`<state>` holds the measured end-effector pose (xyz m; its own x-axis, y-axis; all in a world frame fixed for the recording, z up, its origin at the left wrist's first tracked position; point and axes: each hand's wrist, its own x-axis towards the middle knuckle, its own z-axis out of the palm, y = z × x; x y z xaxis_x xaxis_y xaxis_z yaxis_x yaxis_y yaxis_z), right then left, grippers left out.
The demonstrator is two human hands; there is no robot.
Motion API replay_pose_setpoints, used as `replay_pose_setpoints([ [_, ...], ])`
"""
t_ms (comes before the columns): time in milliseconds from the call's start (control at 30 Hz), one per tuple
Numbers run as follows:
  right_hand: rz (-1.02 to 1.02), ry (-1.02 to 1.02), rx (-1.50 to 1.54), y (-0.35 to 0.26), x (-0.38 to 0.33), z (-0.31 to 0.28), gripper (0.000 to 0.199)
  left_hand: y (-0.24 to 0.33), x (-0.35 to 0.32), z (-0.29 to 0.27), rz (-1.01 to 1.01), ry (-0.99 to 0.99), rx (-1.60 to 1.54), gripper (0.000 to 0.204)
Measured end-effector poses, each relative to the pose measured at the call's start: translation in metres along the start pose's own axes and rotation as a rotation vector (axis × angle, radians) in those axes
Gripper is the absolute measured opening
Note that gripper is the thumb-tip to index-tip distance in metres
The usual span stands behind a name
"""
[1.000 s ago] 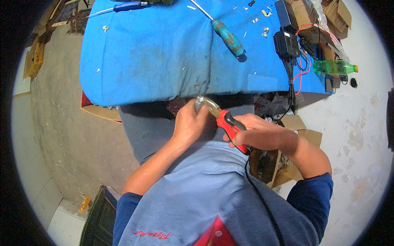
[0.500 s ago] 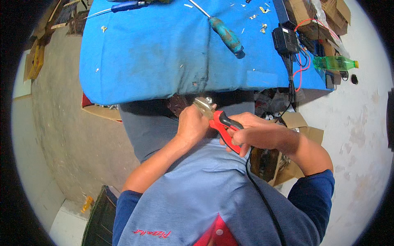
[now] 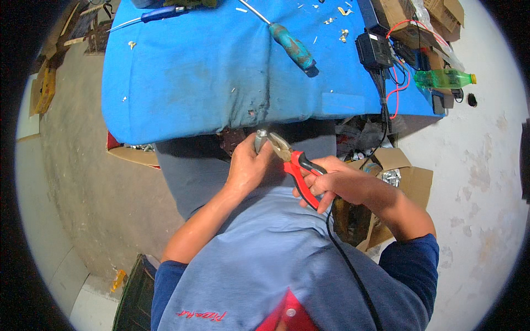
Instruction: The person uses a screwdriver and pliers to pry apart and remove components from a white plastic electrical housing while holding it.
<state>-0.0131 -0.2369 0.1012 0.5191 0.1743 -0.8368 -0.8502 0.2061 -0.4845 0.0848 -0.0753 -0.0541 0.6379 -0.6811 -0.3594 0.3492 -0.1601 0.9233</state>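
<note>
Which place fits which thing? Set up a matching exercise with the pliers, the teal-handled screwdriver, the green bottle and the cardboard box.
Things:
1. pliers
2. teal-handled screwdriver
3. green bottle
4. cardboard box

Places:
A. lying at the right edge of the blue table
B. on the floor, under the right forearm
C. gripped in the right hand, jaws at the left hand
D. lying on the blue table near the middle

Pairs: 1-C, 2-D, 3-A, 4-B

Glossy red plastic-handled metal pliers (image 3: 295, 165); worn matt blue cloth table cover (image 3: 193, 83).
</note>
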Motion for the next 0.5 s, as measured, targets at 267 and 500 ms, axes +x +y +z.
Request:
replay_pose_setpoints([
  [267, 0.069, 0.017, -0.062, -0.007, 0.005, 0.002, 0.048, 0.01, -0.005, -0.003, 0.019, -0.028, 0.047, 0.022],
  [500, 0.064, 0.007, -0.069, -0.01, 0.005, 0.003, 0.048, 0.008, -0.004, -0.003, 0.031, -0.034, 0.058, 0.021],
])
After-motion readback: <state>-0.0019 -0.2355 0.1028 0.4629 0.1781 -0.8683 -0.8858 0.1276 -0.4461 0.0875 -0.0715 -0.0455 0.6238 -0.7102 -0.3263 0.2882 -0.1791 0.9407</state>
